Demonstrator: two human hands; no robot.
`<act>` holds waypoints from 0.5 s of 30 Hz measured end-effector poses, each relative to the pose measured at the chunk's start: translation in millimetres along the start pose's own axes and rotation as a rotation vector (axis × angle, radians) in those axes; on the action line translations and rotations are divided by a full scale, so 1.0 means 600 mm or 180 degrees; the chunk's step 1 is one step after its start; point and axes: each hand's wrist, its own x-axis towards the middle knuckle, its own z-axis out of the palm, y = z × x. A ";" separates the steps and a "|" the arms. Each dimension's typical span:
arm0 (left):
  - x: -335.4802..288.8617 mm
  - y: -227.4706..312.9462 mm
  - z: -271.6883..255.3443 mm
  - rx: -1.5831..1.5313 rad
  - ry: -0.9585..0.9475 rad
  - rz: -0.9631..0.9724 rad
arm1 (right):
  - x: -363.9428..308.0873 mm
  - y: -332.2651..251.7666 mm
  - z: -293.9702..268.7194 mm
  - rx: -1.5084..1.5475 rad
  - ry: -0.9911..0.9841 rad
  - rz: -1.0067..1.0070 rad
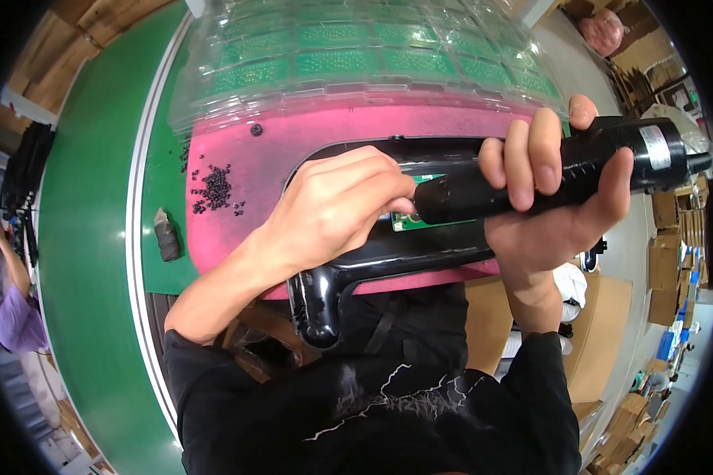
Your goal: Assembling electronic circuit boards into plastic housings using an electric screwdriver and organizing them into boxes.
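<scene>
My right hand is wrapped around a thick black electric screwdriver, held nearly level with its labelled rear end to the right. At the front end of the screwdriver, my left hand has its fingers pinched together; whatever is between them is hidden. Below both hands a long black plastic housing rests on a pink mat. Inside it, part of a green circuit board shows between the hands. The screwdriver's tip is out of sight behind my left fingers.
Small black screws lie heaped on the mat's left side. A dark, tape-wrapped object sits left of the mat on the green table. Stacked clear plastic trays stand at the back. Another person's purple sleeve appears far left.
</scene>
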 end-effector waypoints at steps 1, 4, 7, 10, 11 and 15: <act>0.001 -0.001 0.000 -0.0025 -0.0017 0.0007 | -0.003 -0.002 0.001 -0.0029 -0.0158 0.0009; 0.004 0.000 0.001 -0.0354 0.0105 -0.0135 | -0.011 -0.011 0.009 -0.0142 -0.0293 -0.0025; -0.003 0.004 -0.011 -0.1001 0.0485 -0.0830 | -0.015 -0.029 0.008 -0.0339 -0.0420 0.0099; 0.006 0.011 -0.019 -0.1044 0.0350 -0.1185 | -0.012 -0.042 -0.005 -0.0602 -0.1066 -0.0385; 0.004 0.016 -0.017 -0.1023 0.0137 -0.1311 | -0.018 -0.047 -0.001 -0.0529 -0.0864 -0.0392; 0.005 0.018 0.000 -0.1265 -0.0395 -0.1545 | -0.023 -0.066 0.008 -0.0424 -0.0676 -0.0664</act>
